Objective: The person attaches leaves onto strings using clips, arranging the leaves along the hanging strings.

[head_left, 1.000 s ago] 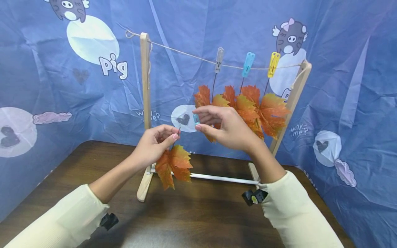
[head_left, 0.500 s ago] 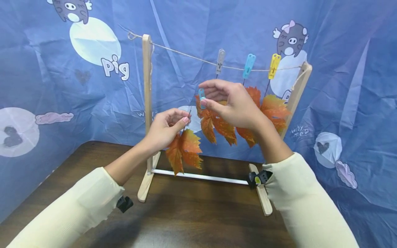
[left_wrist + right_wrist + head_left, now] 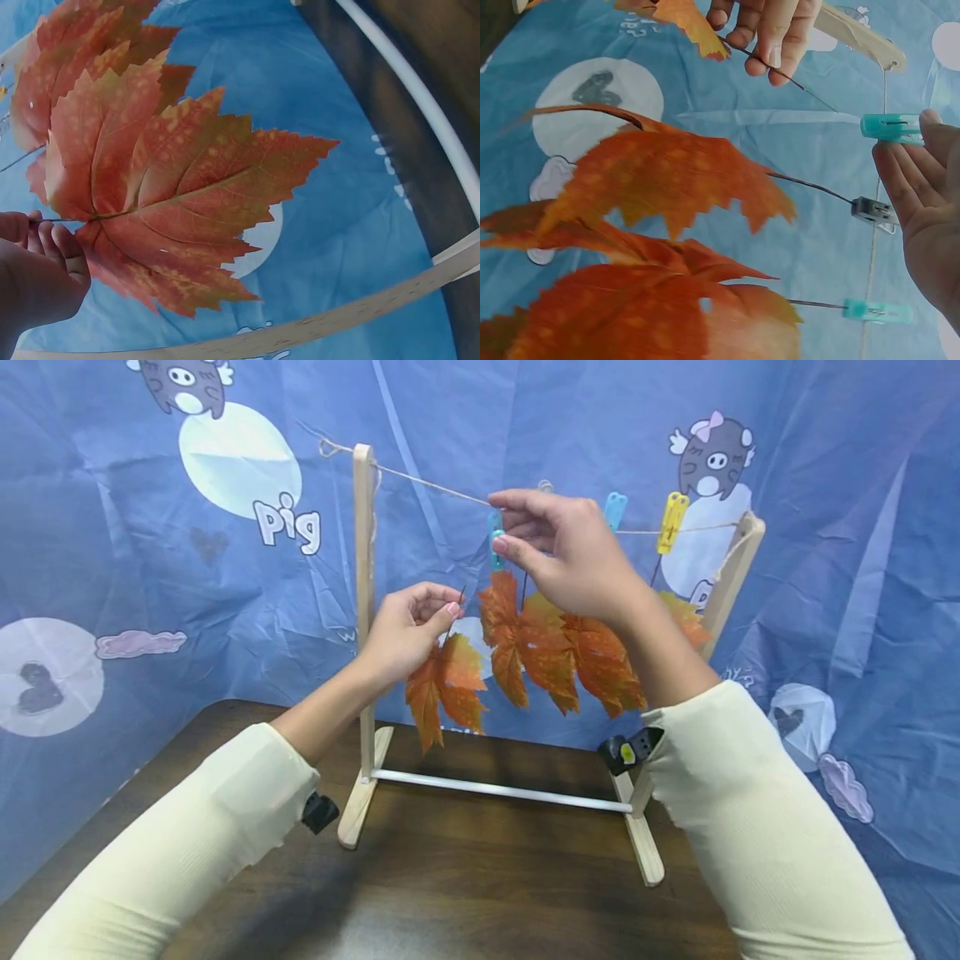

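Note:
My left hand (image 3: 408, 631) pinches the thin stem of an orange maple leaf (image 3: 180, 195), which hangs below the fingers, left of the other leaves. The stem's tip points up past the thumb. My right hand (image 3: 573, 552) holds a light-blue clothespin (image 3: 891, 127) between thumb and fingers, right at the string (image 3: 435, 485). In the right wrist view the stem tip lies just short of the clothespin's end. Several similar leaves (image 3: 667, 176) hang to the right from a grey clothespin (image 3: 871, 210), another blue clothespin (image 3: 877, 310) and a yellow clothespin (image 3: 672, 522), partly hidden behind my right hand.
A wooden post (image 3: 363, 610) stands at the left and another post (image 3: 731, 581) at the right, with the string tied between them. A white rod (image 3: 502, 790) joins their feet above the brown table (image 3: 480, 877). A blue printed cloth (image 3: 442, 410) hangs behind.
Both hands have risen, the left with its leaf and the right with its clothespin, which has come up to the string. The right hand now covers part of the grey clothespin.

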Demonstrator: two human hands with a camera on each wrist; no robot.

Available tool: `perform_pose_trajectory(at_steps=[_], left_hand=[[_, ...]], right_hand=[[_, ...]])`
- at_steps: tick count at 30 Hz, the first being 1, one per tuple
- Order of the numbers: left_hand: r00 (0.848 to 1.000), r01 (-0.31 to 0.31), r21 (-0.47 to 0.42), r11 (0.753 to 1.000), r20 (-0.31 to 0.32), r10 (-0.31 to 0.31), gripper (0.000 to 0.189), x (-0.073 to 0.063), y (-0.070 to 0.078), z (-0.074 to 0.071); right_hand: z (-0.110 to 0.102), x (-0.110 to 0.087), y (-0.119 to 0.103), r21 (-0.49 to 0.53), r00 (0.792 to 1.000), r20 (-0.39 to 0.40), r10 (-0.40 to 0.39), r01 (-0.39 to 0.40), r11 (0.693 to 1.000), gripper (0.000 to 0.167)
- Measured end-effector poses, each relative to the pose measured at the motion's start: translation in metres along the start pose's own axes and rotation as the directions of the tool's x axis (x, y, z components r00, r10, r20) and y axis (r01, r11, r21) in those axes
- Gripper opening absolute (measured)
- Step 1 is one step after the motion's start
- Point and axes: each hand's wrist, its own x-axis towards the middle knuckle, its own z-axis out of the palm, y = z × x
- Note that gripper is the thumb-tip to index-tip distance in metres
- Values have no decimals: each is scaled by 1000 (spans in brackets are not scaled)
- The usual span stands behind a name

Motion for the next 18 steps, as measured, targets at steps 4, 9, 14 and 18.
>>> perform_pose_trajectory(at_steps=[4,9,14,18], left_hand=[[999,-34,4,999,1,34,22,8,5,0],[1000,-27,1,1000,8,27,24,15,11,1],[1000,-18,12,1000,-14,18,25,19,14,-3],[999,-25,28,999,-36,26,24,23,17,-4]], right_hand=[[-7,8,-6,-75,998,-7,-55,55,996,35],[-15,15,-12,-152,997,-22,-78,74,986,33],[-17,24,-21,-157,999,-48,-18,10,988,33],[-19,34,-28,-169,995,-88,48,-62,984,32]])
